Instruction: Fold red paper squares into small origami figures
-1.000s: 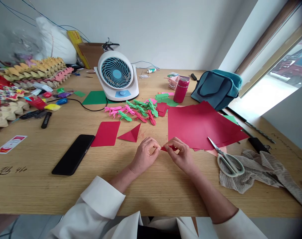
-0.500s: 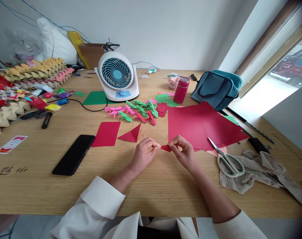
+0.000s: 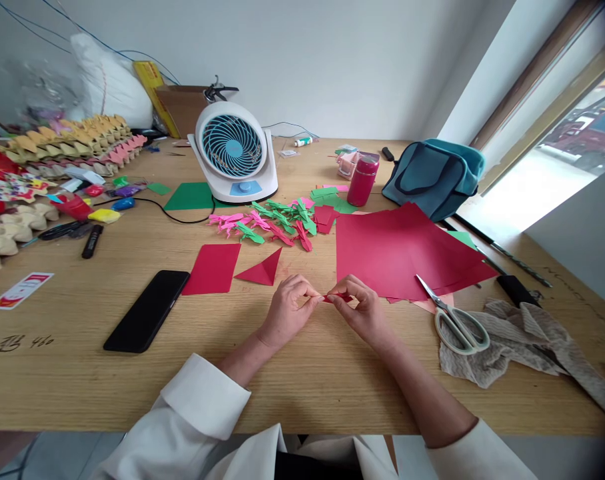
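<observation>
Between my two hands is a small folded piece of red paper (image 3: 340, 298), held just above the table. My left hand (image 3: 293, 308) pinches its left end between thumb and fingertips. The fingers of my right hand (image 3: 358, 308) are closed on the same piece, close beside the left fingertips. A creased red paper triangle (image 3: 263, 269) lies to the left of my hands, next to a red rectangular sheet (image 3: 213, 269). Beyond my hands sits a pile of folded green, pink and red paper pieces (image 3: 277, 220).
Large red sheets (image 3: 402, 250) lie at the right, with scissors (image 3: 457, 323) and a crumpled cloth (image 3: 487, 360) near them. A black phone (image 3: 147, 311) rests at the left. Farther back stand a fan (image 3: 235, 153), a red bottle (image 3: 363, 180) and a blue bag (image 3: 430, 180).
My right hand has shifted left, nearer my left fingertips, and its thumb and fingers now grip the red piece closer to the left hand. The left hand has barely moved.
</observation>
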Action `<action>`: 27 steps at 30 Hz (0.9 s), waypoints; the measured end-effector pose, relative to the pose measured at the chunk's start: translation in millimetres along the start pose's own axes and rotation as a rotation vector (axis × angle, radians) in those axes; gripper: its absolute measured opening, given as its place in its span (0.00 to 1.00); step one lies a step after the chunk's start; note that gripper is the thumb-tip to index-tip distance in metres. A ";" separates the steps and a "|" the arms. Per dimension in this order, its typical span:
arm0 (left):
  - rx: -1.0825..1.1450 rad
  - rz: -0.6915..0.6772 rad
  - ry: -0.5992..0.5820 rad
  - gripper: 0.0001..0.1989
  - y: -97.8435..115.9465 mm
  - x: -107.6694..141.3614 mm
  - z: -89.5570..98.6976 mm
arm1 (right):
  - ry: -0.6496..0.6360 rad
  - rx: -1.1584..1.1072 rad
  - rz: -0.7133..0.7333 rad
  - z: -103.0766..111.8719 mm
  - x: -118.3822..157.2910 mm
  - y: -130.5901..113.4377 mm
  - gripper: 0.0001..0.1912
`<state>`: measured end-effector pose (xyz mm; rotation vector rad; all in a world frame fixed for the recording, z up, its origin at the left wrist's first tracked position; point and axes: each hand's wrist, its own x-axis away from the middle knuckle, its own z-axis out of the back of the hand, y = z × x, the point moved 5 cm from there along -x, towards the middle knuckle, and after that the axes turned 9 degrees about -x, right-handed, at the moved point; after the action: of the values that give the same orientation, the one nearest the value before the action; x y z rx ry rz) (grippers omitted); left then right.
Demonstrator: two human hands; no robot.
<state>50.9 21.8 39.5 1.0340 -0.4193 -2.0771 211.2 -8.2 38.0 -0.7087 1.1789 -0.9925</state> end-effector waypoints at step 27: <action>-0.383 -0.422 0.075 0.03 26.0 5.4 4.2 | 0.164 -0.638 -0.528 -6.1 3.2 32.3 0.26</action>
<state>58.3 0.5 54.2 1.0213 0.2538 -2.3504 213.7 2.6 6.9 -1.5250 1.5103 -1.1203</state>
